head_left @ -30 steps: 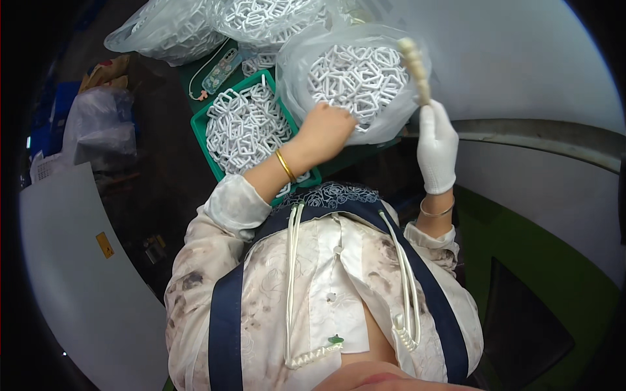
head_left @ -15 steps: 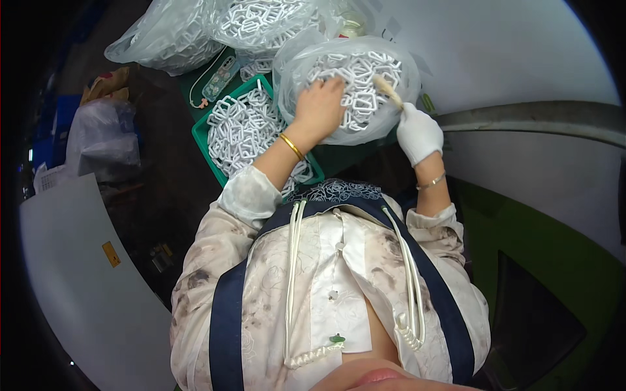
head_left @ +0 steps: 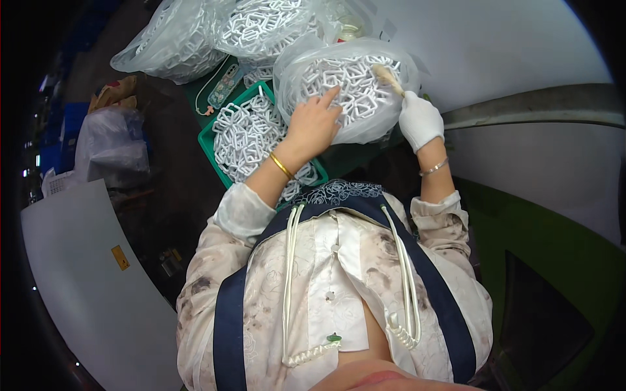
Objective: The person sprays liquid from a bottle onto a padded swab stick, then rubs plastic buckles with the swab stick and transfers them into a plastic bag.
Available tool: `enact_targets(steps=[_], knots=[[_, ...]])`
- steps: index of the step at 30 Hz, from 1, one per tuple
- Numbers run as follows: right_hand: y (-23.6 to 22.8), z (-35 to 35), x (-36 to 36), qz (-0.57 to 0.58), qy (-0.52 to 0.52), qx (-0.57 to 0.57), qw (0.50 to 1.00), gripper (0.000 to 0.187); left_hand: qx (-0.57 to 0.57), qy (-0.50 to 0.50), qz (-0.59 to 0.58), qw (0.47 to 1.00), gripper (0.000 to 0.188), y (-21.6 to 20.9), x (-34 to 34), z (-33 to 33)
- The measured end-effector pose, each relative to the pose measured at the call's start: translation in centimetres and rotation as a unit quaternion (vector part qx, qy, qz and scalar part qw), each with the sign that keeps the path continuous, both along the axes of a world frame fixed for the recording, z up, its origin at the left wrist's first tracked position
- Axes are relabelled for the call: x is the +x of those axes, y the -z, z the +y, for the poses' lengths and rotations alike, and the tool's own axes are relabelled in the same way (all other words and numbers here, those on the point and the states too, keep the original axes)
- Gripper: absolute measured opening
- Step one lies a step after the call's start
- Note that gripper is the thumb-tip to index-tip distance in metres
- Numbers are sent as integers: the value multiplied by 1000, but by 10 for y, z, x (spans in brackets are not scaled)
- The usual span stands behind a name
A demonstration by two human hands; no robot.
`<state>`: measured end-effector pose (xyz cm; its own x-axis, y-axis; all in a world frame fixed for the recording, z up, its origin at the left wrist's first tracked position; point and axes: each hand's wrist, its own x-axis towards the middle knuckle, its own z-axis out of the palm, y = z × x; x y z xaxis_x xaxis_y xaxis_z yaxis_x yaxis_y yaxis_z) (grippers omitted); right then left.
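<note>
Over the near left part of an open clear plastic bag (head_left: 282, 77) is my bare left hand (head_left: 314, 125), its fingers apart and the index stretched onto the white plastic chain links (head_left: 352, 85) inside. No link shows held in that hand. My right hand (head_left: 420, 122), in a white glove, is closed on a brush (head_left: 388, 79) with pale bristles at the bag's right side. The bristle end lies over the links. Its handle is mostly hidden in the glove. Left of the bag, a green basket (head_left: 215, 155) holds more white links, partly behind my left forearm.
More clear bags of white links (head_left: 176, 45) stand at the far left and far middle. A phone in a patterned case (head_left: 225, 86) with a strap lies beside the basket. A small jar (head_left: 350, 29) stands behind the bag. A grey metal bar (head_left: 528, 112) runs at the right.
My left hand has drawn back slightly toward me, and its index finger now points out. The brush stays in my right hand, near the same spot. The view has shifted slightly.
</note>
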<state>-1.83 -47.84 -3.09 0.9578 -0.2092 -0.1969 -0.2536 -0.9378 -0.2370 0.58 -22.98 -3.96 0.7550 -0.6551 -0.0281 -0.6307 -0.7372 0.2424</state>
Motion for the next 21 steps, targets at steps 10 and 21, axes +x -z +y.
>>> enact_targets(steps=[10, 21], knots=[[4, 20, -31, 44, -135, 33, 989, 24, -319, -179, -108, 924, 15, -11, -6, 58], [-6, 8, -38, -37, -54, 136, 989, 27, -41, -605, -156, 779, 65, 140, -95, 217]])
